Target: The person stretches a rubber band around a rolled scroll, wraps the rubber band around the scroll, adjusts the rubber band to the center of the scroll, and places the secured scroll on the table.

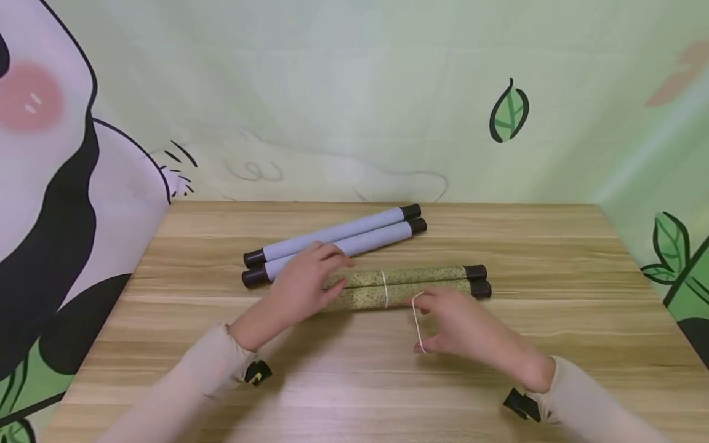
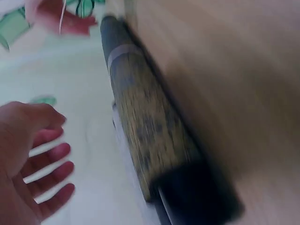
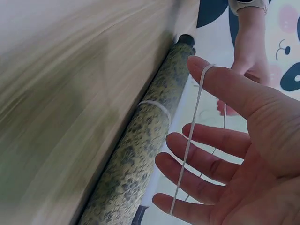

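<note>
Two scrolls (image 1: 426,277) in olive speckled covers with black end knobs lie side by side on the table. A white elastic band (image 1: 384,289) circles both near their middle. My right hand (image 1: 460,320) hovers at their right part, its spread thumb and fingers stretching a second white elastic band (image 3: 190,136) into a loop. Over the left part of the speckled scrolls is my left hand (image 1: 301,280), fingers spread and loosely bent, holding nothing; in the left wrist view it stands apart from them. It hides their left ends in the head view.
Behind lie two light blue scrolls (image 1: 376,237) with black knobs, slanting up to the right and partly covered by my left hand. The wooden table (image 1: 354,394) meets a printed cloth backdrop (image 1: 343,92) at its far edge.
</note>
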`<move>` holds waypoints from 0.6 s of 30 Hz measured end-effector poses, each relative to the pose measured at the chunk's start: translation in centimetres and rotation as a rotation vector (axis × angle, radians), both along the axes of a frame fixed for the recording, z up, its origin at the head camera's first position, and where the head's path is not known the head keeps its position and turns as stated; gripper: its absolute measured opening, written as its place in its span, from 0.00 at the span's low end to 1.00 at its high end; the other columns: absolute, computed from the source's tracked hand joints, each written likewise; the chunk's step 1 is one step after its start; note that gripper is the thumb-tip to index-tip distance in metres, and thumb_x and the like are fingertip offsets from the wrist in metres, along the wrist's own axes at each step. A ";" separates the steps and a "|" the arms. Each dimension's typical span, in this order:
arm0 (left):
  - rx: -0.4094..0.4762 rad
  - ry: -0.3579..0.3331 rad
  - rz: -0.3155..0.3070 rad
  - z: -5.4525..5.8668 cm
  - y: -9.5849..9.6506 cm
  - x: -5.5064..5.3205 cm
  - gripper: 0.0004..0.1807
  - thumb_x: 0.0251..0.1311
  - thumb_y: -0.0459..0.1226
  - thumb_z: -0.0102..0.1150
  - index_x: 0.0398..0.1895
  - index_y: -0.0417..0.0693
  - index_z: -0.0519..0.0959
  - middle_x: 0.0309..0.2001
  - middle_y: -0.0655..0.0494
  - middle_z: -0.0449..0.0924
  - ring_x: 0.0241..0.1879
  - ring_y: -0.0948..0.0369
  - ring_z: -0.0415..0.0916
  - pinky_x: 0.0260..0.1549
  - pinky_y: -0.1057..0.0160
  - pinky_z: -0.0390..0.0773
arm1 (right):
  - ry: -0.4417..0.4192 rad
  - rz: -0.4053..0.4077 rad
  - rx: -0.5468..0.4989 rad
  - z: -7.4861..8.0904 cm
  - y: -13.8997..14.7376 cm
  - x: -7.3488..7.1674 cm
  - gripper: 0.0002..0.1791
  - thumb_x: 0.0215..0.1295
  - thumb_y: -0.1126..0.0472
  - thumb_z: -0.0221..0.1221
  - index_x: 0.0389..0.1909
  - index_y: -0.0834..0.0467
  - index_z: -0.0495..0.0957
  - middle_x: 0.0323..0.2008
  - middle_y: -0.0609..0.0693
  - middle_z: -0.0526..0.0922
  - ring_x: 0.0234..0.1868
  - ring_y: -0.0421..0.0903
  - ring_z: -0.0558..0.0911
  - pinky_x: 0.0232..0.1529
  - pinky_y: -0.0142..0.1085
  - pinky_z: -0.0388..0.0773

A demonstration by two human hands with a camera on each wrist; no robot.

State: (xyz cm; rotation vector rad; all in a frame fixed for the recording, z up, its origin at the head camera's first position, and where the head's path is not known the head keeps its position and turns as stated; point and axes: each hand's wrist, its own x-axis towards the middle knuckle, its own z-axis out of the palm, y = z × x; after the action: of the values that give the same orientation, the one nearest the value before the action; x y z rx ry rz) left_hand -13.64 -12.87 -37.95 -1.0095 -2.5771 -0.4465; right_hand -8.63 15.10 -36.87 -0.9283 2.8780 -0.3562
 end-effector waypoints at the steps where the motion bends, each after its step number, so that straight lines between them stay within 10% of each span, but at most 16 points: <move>1: -0.015 -0.034 0.047 0.0 -0.6 -0.4 0.17 0.57 0.40 0.68 0.50 0.50 0.83 0.48 0.55 0.83 0.47 0.55 0.78 0.48 0.56 0.81 | 0.006 -0.002 0.006 -0.1 0.1 -0.1 0.37 0.39 0.48 0.77 0.53 0.59 0.81 0.47 0.52 0.85 0.46 0.50 0.84 0.52 0.47 0.82; 10: -0.151 -0.235 0.272 -1.4 -4.5 -4.4 0.35 0.59 0.46 0.67 0.66 0.38 0.70 0.62 0.41 0.75 0.59 0.44 0.74 0.56 0.47 0.78 | 0.062 -0.003 0.013 -0.5 0.8 -0.4 0.38 0.39 0.49 0.77 0.53 0.61 0.81 0.49 0.55 0.85 0.51 0.55 0.83 0.57 0.50 0.80; 18: -0.199 -0.372 0.313 -3.6 -6.1 -6.0 0.48 0.57 0.54 0.67 0.72 0.33 0.60 0.65 0.33 0.70 0.63 0.38 0.71 0.61 0.40 0.73 | 0.075 0.007 0.022 -0.7 1.1 -0.6 0.37 0.40 0.49 0.77 0.53 0.61 0.81 0.49 0.55 0.85 0.51 0.55 0.83 0.57 0.50 0.79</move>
State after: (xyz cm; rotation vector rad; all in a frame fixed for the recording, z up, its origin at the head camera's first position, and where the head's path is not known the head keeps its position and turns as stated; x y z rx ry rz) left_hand -19.64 -19.01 -41.53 -0.6037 -3.0962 -0.3220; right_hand -9.21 16.15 -37.61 -0.9682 2.9391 -0.2951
